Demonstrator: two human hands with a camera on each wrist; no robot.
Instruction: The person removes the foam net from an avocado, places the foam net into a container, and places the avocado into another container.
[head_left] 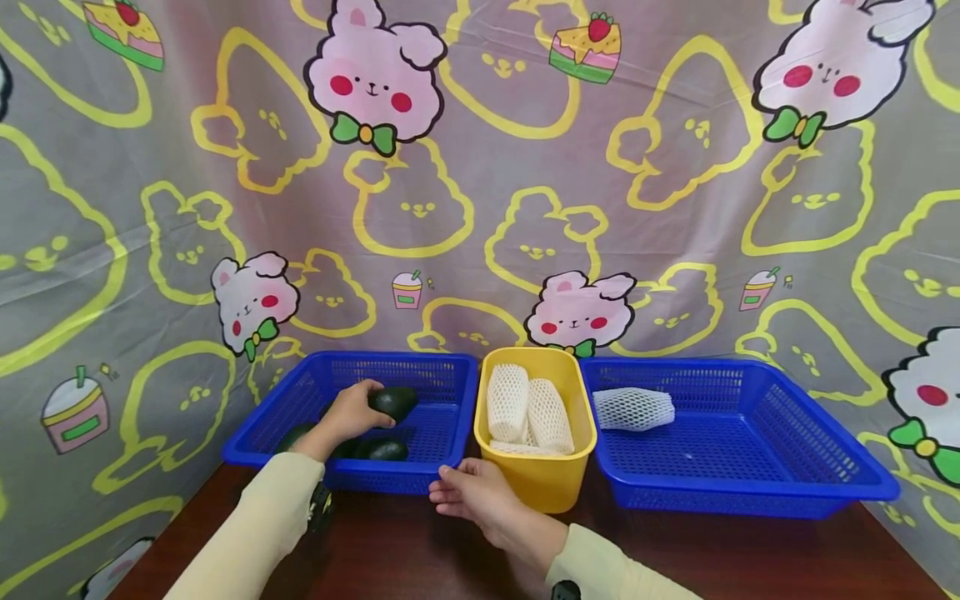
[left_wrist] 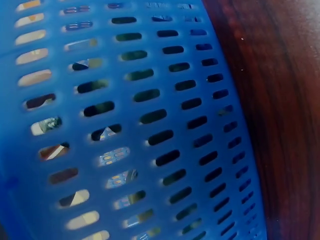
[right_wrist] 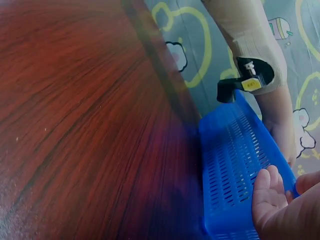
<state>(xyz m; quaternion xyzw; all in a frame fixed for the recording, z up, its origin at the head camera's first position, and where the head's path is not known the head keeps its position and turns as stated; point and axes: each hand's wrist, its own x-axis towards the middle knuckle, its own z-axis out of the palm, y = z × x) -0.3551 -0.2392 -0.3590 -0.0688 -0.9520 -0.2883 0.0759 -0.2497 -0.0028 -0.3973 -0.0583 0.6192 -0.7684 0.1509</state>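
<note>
My left hand [head_left: 354, 412] reaches into the left blue basket [head_left: 442, 479] and grips a dark green avocado [head_left: 397, 402], raised over the others. Below it lie more avocados, one near the front wall [head_left: 382, 450] and one partly hidden by the wrist [head_left: 294, 437]. My right hand [head_left: 476, 500], fingers loosely extended and holding nothing, is at the basket's front right corner; whether it touches the rim I cannot tell. In the right wrist view that hand [right_wrist: 280, 210] appears beside the basket wall [right_wrist: 230, 160]. Only the slotted basket side [left_wrist: 150, 145] and table fill the left wrist view.
Between the baskets stands a yellow bin [head_left: 536, 483] with several white foam net sleeves [head_left: 507, 404]. A right blue basket [head_left: 750, 492] holds one white foam net piece [head_left: 634, 409], its contents unclear. All stand on a dark wooden table [head_left: 390, 550] before a patterned curtain [head_left: 480, 167].
</note>
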